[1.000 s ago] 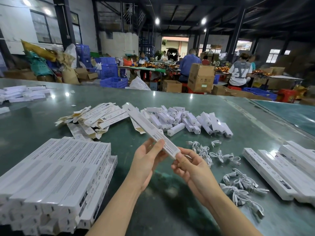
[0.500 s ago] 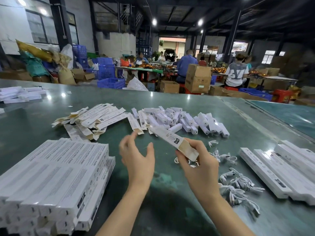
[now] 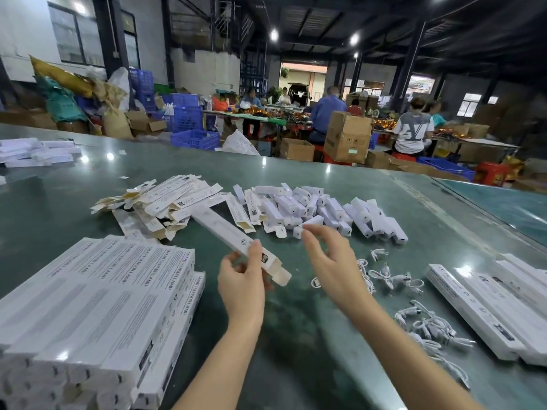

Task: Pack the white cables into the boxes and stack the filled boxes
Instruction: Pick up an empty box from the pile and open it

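The left hand [image 3: 241,284] grips a long white box [image 3: 233,242] near its open end, thumb on top and fingers curled beneath; the box slants away toward the far left, above the green table [image 3: 296,335]. The print on the box is blurred; only a small dark mark beside the thumb shows. The inside of the box is not visible.

The right hand [image 3: 331,267] hovers above the table with fingers loosely spread and slightly bent, holding nothing. It covers part of the loose white cables [image 3: 390,281], which lie on the table to its right and trail toward the near right edge.

The stack of filled boxes [image 3: 97,315] at the near left is cut off by the frame edge. Its labels carry lines of capital letters too smeared to read with certainty. The long boxes [image 3: 485,309] at the right are also cut off.

Flat unfolded cartons [image 3: 165,202] and small white boxes [image 3: 313,208] lie in heaps farther back; their writing is too small to read.
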`<move>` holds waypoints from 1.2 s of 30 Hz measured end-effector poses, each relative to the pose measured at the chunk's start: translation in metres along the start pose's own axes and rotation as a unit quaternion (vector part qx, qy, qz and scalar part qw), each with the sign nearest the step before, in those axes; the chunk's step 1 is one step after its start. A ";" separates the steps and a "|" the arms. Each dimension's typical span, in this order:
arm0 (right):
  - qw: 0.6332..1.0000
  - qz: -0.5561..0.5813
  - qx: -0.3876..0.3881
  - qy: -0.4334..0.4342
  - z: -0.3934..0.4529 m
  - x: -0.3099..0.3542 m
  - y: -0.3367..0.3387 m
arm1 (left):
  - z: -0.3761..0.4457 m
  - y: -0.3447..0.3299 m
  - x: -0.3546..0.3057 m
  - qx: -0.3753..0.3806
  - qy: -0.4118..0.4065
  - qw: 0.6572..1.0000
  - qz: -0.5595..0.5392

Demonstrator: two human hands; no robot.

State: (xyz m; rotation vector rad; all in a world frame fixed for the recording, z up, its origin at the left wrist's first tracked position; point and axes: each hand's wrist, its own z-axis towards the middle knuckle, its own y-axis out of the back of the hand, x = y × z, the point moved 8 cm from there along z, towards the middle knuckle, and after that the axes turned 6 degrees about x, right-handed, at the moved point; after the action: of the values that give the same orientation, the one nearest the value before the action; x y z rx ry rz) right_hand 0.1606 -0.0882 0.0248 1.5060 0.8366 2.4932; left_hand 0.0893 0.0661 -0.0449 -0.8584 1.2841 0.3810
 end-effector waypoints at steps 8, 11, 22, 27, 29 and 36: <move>0.902 -0.380 0.199 -0.052 0.113 -0.037 -0.078 | 0.006 0.003 0.004 0.002 0.000 1.000 -0.007; 0.848 -0.483 0.210 -0.054 0.130 -0.043 -0.092 | 0.005 0.000 0.004 0.012 -0.007 1.000 -0.003; 0.992 -0.105 -0.043 0.050 0.088 -0.003 -0.017 | 0.005 -0.003 0.005 0.033 0.005 0.999 0.027; 0.976 0.180 -0.122 0.019 0.011 -0.010 0.046 | 0.006 -0.003 0.006 0.044 0.026 0.999 0.015; 0.958 0.262 -0.118 -0.018 -0.018 -0.023 0.056 | 0.006 -0.003 0.006 0.044 0.036 0.998 0.003; 0.936 0.327 -0.079 -0.099 -0.059 -0.043 0.038 | 0.005 -0.004 0.005 0.059 0.046 0.997 -0.016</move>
State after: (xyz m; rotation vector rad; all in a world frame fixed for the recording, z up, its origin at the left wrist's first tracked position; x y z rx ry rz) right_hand 0.1396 -0.1594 -0.0104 2.2011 0.0900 2.6465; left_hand 0.0969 0.0665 -0.0480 -0.8029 1.3621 0.2410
